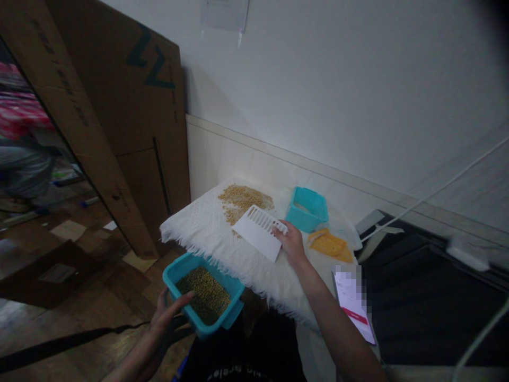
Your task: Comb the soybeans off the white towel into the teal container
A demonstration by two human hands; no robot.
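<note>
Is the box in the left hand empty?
Partly filled: greenish-yellow beans cover the floor of the turquoise box, bare wall above them.

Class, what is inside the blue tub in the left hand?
Small round beans, greenish and yellowish, lie in the blue tub. They cover its floor; the left hand hides part of its rim.

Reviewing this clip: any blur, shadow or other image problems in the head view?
Head view: dim and slightly soft overall; red cloth at far left smeared; faint shadow on the wall beside the cardboard box; top-right corner dark; phone screen partly pixelated; beans in the teal container soft but distinguishable.
</note>
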